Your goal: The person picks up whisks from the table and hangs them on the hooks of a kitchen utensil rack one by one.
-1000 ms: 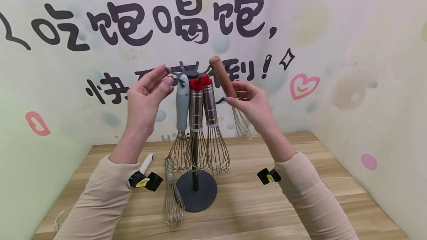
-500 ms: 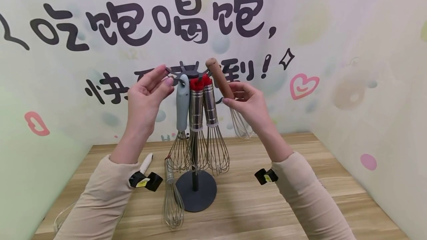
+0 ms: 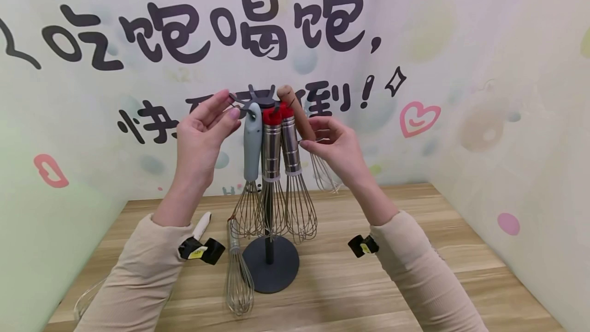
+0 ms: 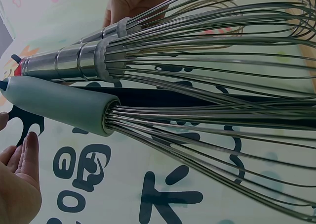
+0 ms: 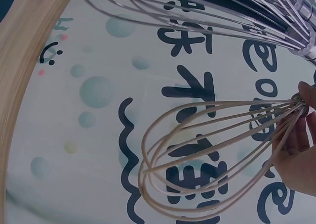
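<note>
In the head view, a black whisk rack (image 3: 264, 101) stands upright, hooks spread at its top. My left hand (image 3: 198, 132) pinches one hook at the left with thumb and fingertips. A whisk with a wooden handle (image 3: 298, 114) leans leftward in my right hand (image 3: 338, 145), gripped at the handle's lower end. Its top lies close to the rack's right hooks; whether it touches one I cannot tell. On the rack hang a whisk with a grey-blue handle (image 4: 64, 105) and two steel-handled whisks (image 3: 272, 147) with red tops.
Left of the rack's round base (image 3: 276, 268), another steel whisk (image 3: 239, 281) lies on the wooden table (image 3: 350, 281). A white handle (image 3: 202, 225) shows behind my left sleeve. A printed wall (image 3: 415, 29) rises behind the table.
My right hand has moved left with the wooden-handled whisk, bringing its top down and nearer the rack's hooks. My left hand has stayed in place on the hook.
</note>
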`<state>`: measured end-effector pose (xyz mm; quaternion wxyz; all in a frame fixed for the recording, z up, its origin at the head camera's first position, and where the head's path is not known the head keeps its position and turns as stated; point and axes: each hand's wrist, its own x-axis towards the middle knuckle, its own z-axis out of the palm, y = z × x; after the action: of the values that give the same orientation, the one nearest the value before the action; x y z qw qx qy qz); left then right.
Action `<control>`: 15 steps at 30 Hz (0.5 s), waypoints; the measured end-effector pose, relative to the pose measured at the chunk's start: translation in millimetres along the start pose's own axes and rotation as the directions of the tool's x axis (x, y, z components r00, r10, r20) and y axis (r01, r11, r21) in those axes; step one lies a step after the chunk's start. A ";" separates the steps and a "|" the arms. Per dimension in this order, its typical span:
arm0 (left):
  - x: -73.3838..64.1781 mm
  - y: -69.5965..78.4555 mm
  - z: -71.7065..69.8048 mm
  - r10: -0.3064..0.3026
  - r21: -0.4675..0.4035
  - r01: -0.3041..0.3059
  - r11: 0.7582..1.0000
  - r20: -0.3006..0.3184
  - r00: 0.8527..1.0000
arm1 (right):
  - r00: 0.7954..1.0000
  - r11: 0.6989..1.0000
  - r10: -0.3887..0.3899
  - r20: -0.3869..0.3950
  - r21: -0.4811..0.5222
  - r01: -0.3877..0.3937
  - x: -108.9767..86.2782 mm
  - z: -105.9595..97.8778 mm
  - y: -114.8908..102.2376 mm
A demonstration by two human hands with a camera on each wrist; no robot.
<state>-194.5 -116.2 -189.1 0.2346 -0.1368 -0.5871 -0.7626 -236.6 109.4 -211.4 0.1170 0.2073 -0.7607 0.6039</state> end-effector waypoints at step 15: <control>-1.3 0.8 -0.2 -0.005 0.001 0.005 1.000 0.001 1.000 | 1.000 1.000 -0.014 0.028 0.003 0.014 -1.0 4.8 2.9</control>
<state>-193.0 -116.3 -189.1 0.2323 -0.1357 -0.5881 -0.7628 -236.7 105.5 -215.5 0.1102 0.2211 -0.7599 0.6013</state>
